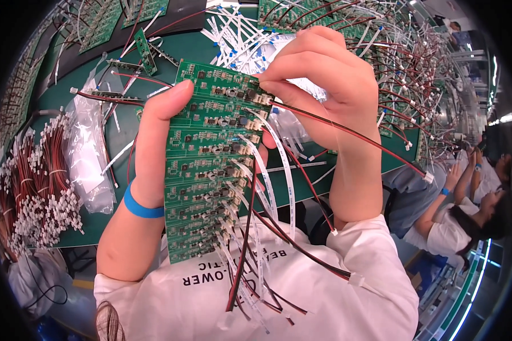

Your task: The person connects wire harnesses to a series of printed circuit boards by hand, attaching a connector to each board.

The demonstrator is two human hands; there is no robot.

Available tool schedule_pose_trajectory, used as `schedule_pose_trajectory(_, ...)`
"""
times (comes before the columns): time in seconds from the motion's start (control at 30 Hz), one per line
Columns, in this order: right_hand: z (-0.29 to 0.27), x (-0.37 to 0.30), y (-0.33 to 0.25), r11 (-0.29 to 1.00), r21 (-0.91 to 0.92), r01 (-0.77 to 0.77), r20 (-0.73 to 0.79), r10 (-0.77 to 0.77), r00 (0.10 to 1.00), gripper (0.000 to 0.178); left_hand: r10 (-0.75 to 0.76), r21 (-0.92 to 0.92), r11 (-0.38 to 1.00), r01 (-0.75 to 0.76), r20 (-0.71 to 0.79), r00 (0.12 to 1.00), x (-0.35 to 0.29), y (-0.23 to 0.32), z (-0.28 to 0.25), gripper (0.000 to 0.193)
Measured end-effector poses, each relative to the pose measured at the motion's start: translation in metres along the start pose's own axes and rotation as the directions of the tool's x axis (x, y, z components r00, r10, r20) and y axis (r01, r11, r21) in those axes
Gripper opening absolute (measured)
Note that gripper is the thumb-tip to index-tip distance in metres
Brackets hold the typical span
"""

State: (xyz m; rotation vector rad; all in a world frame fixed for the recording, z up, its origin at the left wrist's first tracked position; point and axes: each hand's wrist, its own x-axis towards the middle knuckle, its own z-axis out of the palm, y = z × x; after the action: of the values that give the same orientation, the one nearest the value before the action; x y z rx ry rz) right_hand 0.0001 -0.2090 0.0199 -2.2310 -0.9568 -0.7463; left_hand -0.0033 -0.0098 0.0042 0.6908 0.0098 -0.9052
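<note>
My left hand point(153, 131) grips the left edge of a long green circuit board panel point(190, 165), thumb on its face and some fingertips showing past its right edge. The panel is held up in front of my chest. Pinched together at the panel's upper right corner are the thumb and forefinger of my right hand point(333, 77); what lies between them is too small to make out. A red-and-black wire point(352, 131) runs from the topmost white connector down to the right, below my right hand. White flat cables point(288, 170) and more two-colour wires hang from connectors lower down.
Bundled red-and-black wires point(42, 176) with white plugs lie at the left, beside a clear plastic bag point(88, 153). White flat cables point(233, 37) are heaped at the back. Wired boards point(387, 94) pile up at the right. Co-workers point(458, 219) sit farther right.
</note>
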Motion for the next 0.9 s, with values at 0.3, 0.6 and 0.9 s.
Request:
schedule_pose_trajectory(0.3,0.002,0.002,-0.010,0.994,-0.113,0.009,0.016,-0.008,1.000,0.013,0.002,0.090,0.996,-0.007,0.046,0.999,0.002,0.005,-0.007,0.058)
schedule_pose_trajectory(0.6,0.003,0.003,-0.011,0.990,-0.137,0.033,-0.038,-0.039,0.999,0.011,-0.008,0.007,1.000,0.008,0.028,1.000,0.001,0.010,-0.008,0.055)
schedule_pose_trajectory(0.9,0.014,0.004,-0.009,0.993,-0.092,-0.072,-0.129,0.060,0.990,0.011,-0.041,-0.028,0.999,0.039,-0.043,0.998,-0.002,0.012,-0.003,0.055)
